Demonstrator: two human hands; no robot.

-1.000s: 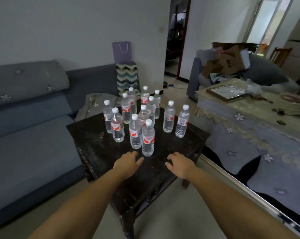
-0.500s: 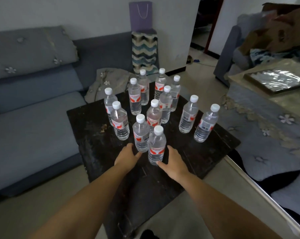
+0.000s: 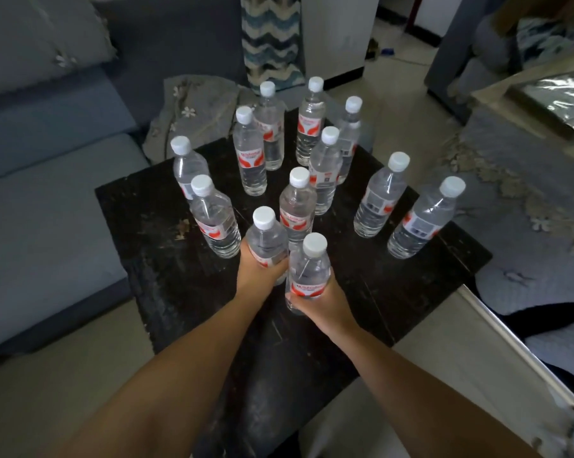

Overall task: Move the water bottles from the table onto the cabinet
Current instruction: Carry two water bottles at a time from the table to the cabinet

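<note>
On the dark table (image 3: 166,206), both hands grip bottles, apparently resting: left hand (image 3: 262,269), right hand (image 3: 322,300).

water bottles (image 3: 315,175): clear, white caps, red labels | twelve upright on dark table (image 3: 153,213) | nearest two gripped

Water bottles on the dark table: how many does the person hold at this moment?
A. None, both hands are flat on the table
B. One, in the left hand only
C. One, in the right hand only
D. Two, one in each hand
D: the left hand grips one bottle and the right hand grips the nearest bottle, fingers curled round each.
</note>
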